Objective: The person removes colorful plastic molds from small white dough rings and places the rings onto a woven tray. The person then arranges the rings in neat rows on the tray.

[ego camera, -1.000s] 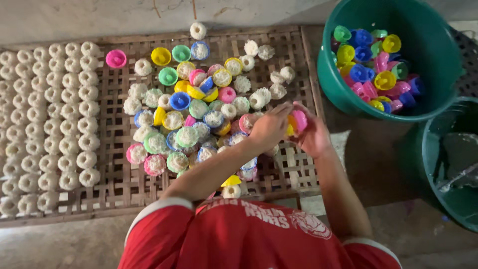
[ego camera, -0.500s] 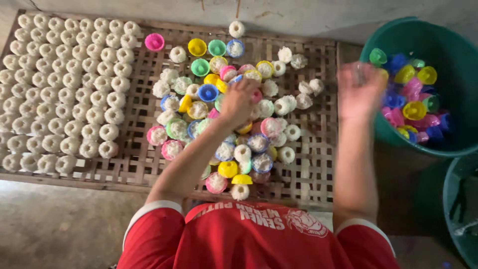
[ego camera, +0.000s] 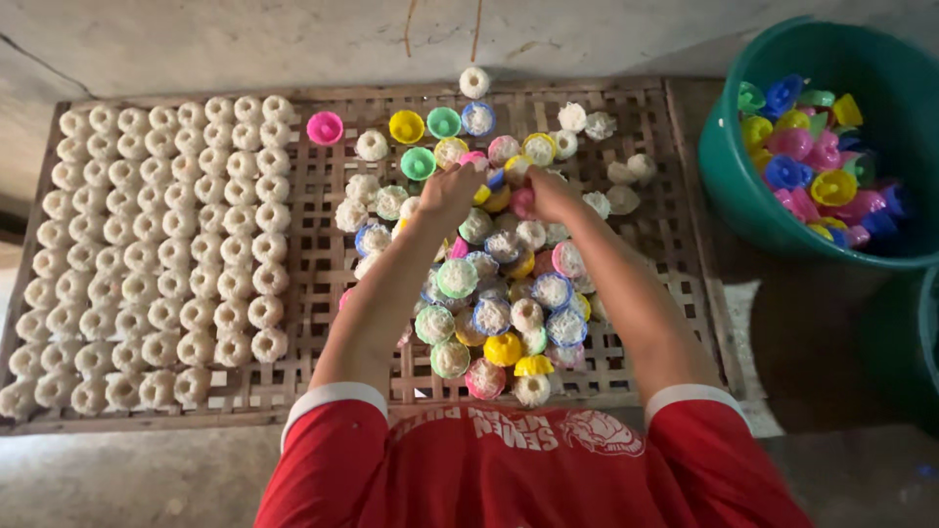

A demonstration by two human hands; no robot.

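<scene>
Seen from above, the left hand and right hand meet over a heap of small coloured cups on a woven bamboo tray, fingers pinching a pink cup between them.

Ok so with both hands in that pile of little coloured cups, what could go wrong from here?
The heap of filled cups is loose, so either forearm might knock some over. The white ring at the woven tray's far edge could roll off. The left hand and right hand hide what they grip, so it could slip.
</scene>
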